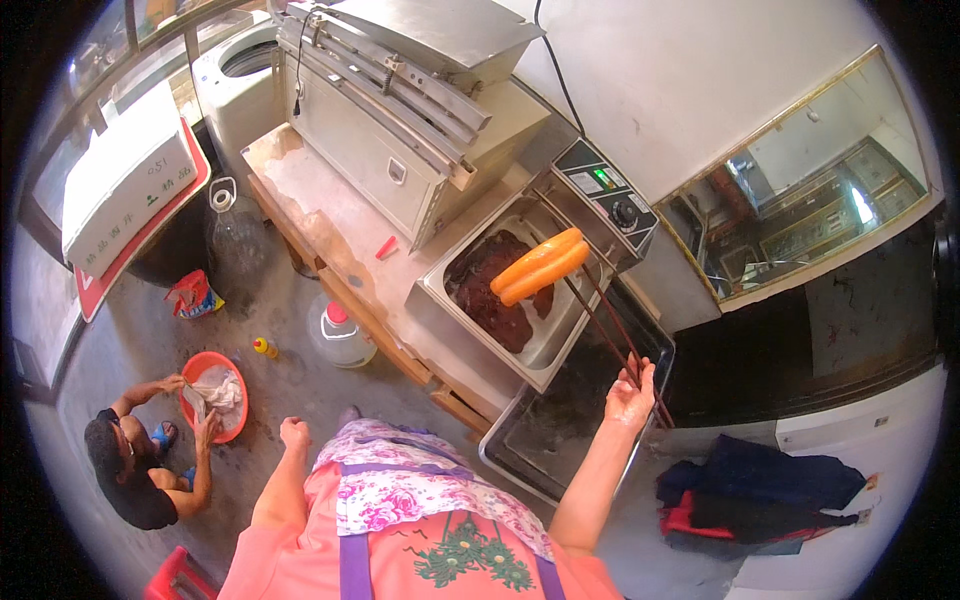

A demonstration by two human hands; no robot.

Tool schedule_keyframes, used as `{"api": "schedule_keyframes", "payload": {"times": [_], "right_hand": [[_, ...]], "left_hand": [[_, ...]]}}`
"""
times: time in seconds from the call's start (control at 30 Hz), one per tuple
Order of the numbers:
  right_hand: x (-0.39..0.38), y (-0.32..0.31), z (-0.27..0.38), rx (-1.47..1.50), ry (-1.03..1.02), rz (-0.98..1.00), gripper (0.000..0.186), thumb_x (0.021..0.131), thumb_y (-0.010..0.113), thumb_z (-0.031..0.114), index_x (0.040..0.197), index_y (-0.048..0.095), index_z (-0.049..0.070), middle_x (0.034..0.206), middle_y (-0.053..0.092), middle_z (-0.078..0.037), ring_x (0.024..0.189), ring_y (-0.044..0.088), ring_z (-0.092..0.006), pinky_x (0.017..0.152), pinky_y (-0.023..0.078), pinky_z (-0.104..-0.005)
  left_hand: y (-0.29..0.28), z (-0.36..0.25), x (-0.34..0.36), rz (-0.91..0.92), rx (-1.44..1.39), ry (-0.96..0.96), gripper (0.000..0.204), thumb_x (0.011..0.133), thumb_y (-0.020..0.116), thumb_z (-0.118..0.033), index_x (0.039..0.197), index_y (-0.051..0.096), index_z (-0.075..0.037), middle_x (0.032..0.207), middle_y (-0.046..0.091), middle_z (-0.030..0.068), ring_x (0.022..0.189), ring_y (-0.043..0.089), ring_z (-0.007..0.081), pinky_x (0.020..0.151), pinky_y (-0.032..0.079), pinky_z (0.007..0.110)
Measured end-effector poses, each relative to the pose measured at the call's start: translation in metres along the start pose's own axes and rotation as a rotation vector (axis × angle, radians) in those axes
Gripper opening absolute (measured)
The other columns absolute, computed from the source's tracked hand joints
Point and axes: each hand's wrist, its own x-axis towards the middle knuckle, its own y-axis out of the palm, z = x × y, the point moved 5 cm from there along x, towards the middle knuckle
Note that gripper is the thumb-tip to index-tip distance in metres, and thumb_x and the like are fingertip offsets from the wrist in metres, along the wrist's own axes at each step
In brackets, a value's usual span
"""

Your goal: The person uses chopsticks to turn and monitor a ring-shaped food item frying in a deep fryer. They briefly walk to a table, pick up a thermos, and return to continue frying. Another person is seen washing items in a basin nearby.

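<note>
My right hand (630, 397) is closed round a pair of long dark chopsticks (612, 340), with pale smudges like flour on its skin. At their far ends, a golden fried dough stick (540, 266), puffed in two joined strands, is held over a steel deep fryer (541, 380). Dark brown oil (482, 275) lies in the fryer's tank, partly hidden by the dough stick. My left hand (295, 432) hangs low by my side, curled into a fist with nothing showing in it, apart from the table.
A control box (605, 196) with a dial is behind the fryer. A large steel machine (375, 150) stands on the wooden table (335, 235). A black tray (530, 440) lies right of the table. On the left, another person (130, 465) handles cloth in a red basin (243, 420).
</note>
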Motion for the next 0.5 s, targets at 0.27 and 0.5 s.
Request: {"api": "schedule_keyframes", "payload": {"times": [0.27,0.5], "right_hand": [[0.004,-0.001,0.006,0.015,-0.02,-0.023,0.02,0.09,0.059,0.023,0.1,0.064,0.006,0.092,0.069,-0.014,0.059,0.063,-0.0183,0.038,0.043,-0.0182],[0.006,0.0,0.008,0.018,-0.013,0.006,0.021,0.09,0.059,0.023,0.1,0.063,0.006,0.091,0.068,-0.014,0.058,0.063,-0.0177,0.039,0.044,-0.018]], "left_hand": [[0.0,-0.008,-0.006,-0.012,-0.007,0.009,0.034,0.074,0.048,-0.003,0.105,0.06,0.003,0.079,0.063,0.0173,0.054,0.061,0.0252,0.045,0.051,0.037],[0.002,-0.006,0.004,-0.001,0.037,0.002,0.032,0.074,0.048,-0.005,0.103,0.062,0.002,0.083,0.063,0.0175,0.061,0.062,0.0256,0.047,0.053,0.038]]}}
